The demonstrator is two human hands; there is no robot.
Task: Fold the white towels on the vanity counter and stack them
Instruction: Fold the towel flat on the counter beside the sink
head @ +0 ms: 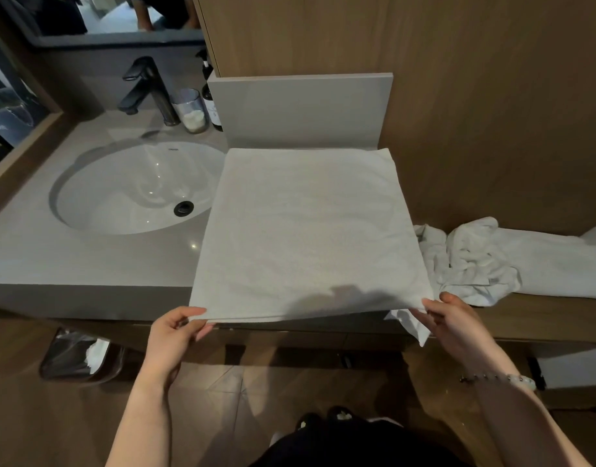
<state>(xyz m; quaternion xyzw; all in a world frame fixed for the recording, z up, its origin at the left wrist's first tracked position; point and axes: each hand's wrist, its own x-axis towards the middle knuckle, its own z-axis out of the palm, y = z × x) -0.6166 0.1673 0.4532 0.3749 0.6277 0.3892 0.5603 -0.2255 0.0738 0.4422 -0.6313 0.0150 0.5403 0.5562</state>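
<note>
Towel (306, 230): soft, limp, light; flat on bench (87, 257) beside sink (134, 187). Both hands' fingers (188, 315) pinch its near corners, the best hold.

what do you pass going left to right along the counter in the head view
sink → flat white towel → crumpled towels
</note>
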